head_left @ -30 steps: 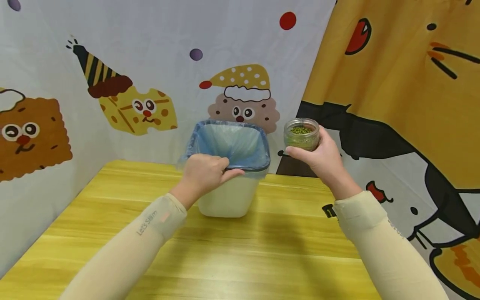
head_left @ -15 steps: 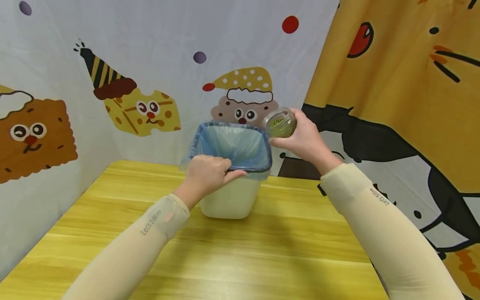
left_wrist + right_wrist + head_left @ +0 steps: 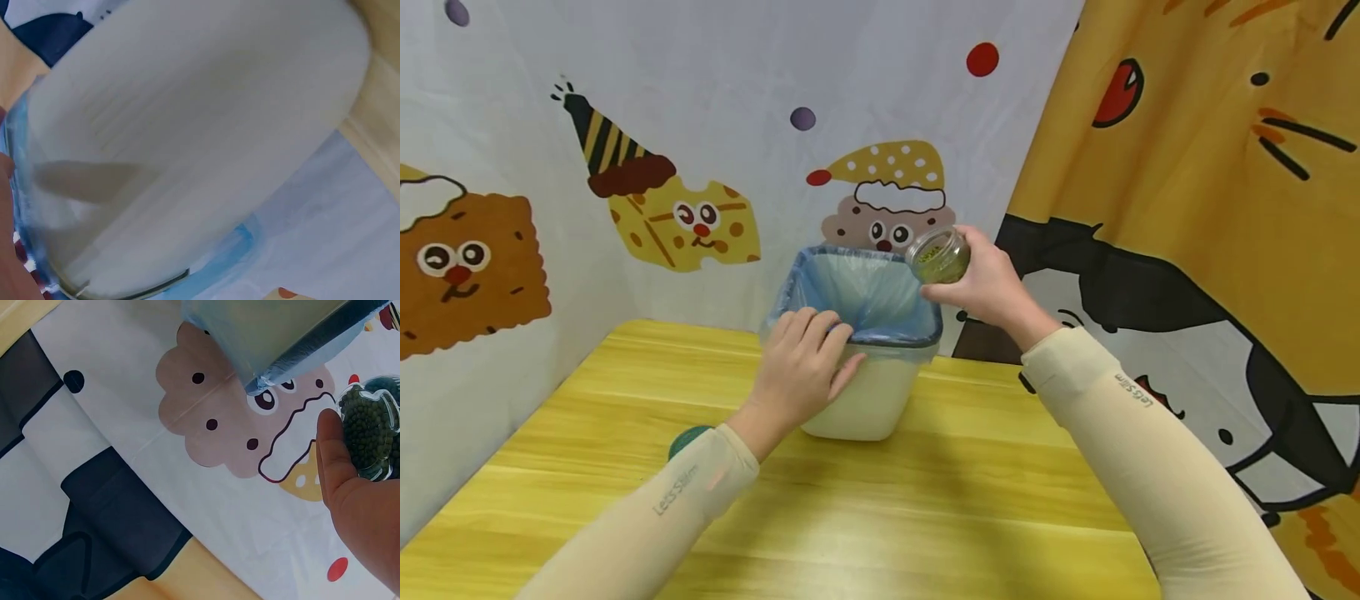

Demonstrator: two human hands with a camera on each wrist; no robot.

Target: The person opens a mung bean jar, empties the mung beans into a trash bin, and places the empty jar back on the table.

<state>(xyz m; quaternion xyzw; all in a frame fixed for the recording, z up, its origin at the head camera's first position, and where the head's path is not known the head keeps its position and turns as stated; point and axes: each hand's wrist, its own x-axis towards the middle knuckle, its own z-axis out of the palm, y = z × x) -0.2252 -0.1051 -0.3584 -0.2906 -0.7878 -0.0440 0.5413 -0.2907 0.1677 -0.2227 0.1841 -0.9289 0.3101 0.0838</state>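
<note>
My right hand [image 3: 988, 279] grips a small clear jar [image 3: 942, 258] of green beans, likely mung beans. Tilted to the left, the jar sits at the right rim of a white trash bin [image 3: 857, 400] with a blue liner bag. In the right wrist view the beans [image 3: 369, 428] show dark through the jar wall beside my thumb. At the bin's front left corner, my left hand [image 3: 801, 362] holds the lined rim, fingers bent over it and thumb apart on the outside. Its fingertips are hidden behind the rim.
A round green object [image 3: 688, 438] lies on the yellow wood-grain table [image 3: 850, 517], partly covered by the left sleeve. A cartoon-printed cloth [image 3: 700, 83] hangs close behind the bin, with an orange one [image 3: 1187, 192] at the right.
My right hand has carried the jar left to the bin's rim and tilted it. My left hand has loosened and shifted slightly left and down, uncovering the green object.
</note>
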